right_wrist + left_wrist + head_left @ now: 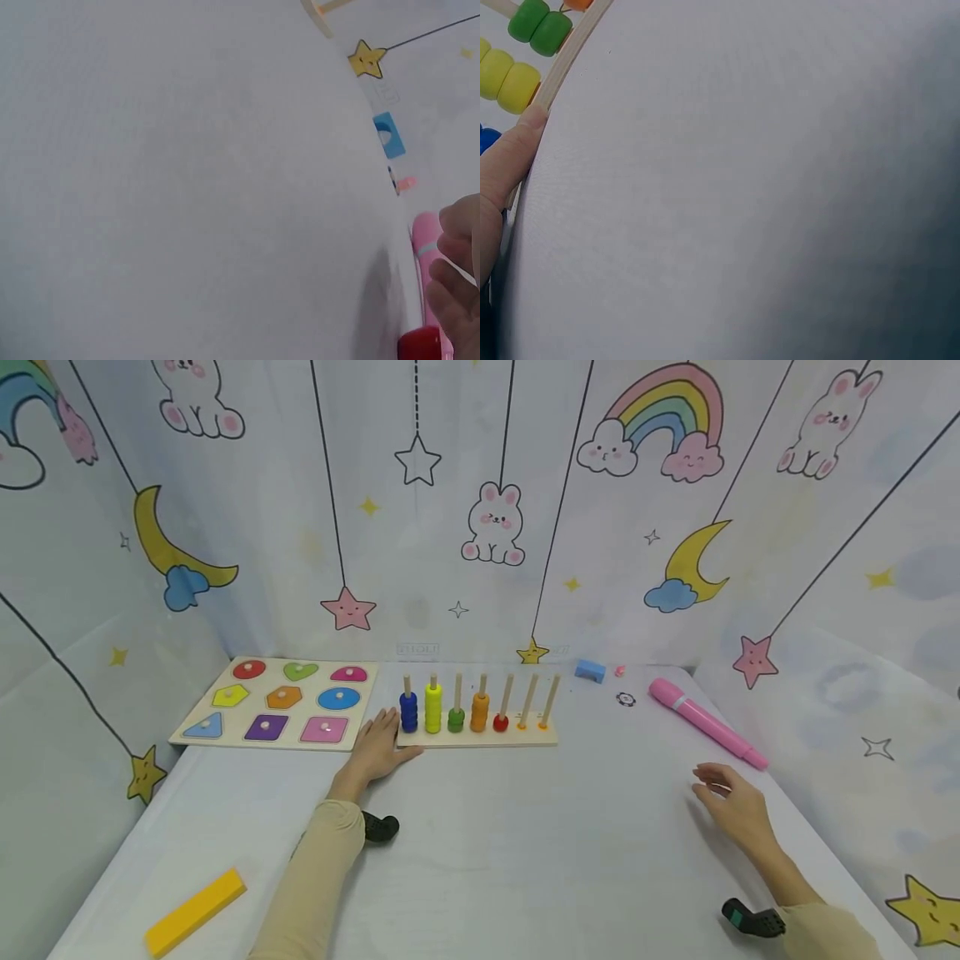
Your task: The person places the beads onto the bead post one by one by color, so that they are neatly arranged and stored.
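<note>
My left hand rests at the left end of a wooden bead-stacking board, its thumb lying along the front edge. Pegs rise from the board, carrying blue beads, yellow beads, green beads, orange beads and a red bead. The two rightmost pegs are bare. At the right, my right hand hovers over the table with loosely bent fingers. Just below those fingers, a red rounded piece shows in the right wrist view. In the head view it is hidden.
Left of the board lies a shape puzzle. A yellow block lies at front left. Near the right edge is a pink tube. A blue block and a small pink piece lie at the back.
</note>
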Demonstrator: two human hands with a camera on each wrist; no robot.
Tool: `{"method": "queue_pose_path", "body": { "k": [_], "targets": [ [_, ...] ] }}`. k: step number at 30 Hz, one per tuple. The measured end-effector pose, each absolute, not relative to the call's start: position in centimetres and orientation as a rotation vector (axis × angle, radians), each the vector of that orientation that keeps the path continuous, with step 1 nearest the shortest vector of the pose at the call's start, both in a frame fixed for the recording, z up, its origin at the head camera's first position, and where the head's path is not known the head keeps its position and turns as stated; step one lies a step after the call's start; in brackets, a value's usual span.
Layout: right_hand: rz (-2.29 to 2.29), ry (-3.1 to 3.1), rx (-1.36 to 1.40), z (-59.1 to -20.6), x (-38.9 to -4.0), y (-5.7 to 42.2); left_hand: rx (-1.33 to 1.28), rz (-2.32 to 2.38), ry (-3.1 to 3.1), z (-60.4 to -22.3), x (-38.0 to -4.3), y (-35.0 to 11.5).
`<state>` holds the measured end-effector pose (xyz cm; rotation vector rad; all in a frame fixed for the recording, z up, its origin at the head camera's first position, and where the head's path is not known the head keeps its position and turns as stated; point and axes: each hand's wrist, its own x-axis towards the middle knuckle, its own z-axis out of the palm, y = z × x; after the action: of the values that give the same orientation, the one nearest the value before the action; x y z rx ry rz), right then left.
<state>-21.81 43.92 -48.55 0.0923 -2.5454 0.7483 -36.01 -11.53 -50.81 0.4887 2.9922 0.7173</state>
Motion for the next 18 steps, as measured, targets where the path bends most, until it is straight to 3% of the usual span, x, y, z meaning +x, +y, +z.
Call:
{"method": "queue_pose_path", "body": {
  "k": [18],
  "targets": [
    [0.669,-2.615,-0.120,-50.0,-17.0,47.6,0.522,0.735,2.990,-51.0,-36.2,-11.6]
  ]
}}
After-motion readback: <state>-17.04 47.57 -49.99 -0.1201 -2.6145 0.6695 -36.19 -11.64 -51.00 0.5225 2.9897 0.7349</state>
